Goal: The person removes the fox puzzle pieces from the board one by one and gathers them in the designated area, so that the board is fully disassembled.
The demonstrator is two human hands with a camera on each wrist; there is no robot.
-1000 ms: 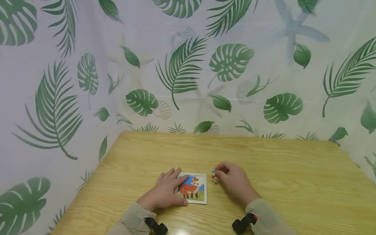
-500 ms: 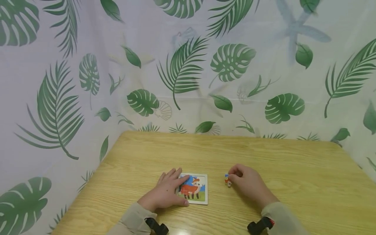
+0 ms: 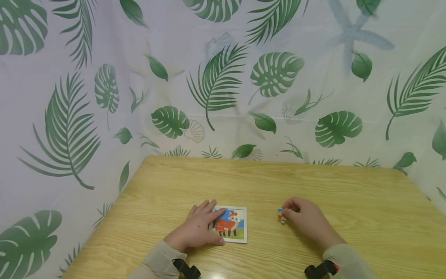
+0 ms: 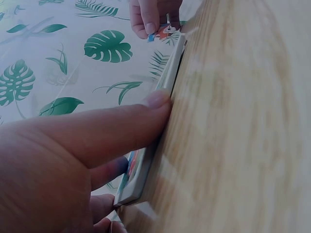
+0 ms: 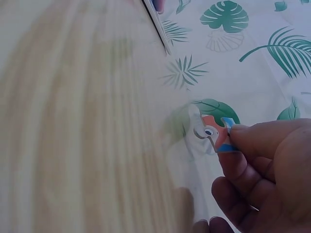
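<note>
A fox jigsaw puzzle (image 3: 232, 224) in a white frame lies flat on the wooden table, its left part covered by my left hand (image 3: 198, 229). The fingers of that hand are spread and fairly straight, resting on the puzzle's frame and left side; in the left wrist view the thumb (image 4: 112, 128) lies along the frame's near edge. To the right of the puzzle, my right hand (image 3: 308, 220) pinches a jigsaw piece (image 5: 217, 133) between thumb and forefinger. Orange, blue and white show on the piece, with a printed eye. Part of it is hidden by the fingertips.
The light wooden table (image 3: 271, 182) runs back to a white leaf-patterned curtain (image 3: 223, 143), which also closes off the left side. Black wrist cameras (image 3: 187, 268) are strapped over the beige sleeves.
My right hand has moved to the right, away from the puzzle, with the jigsaw piece pinched throughout. The left hand and the puzzle have stayed in place.
</note>
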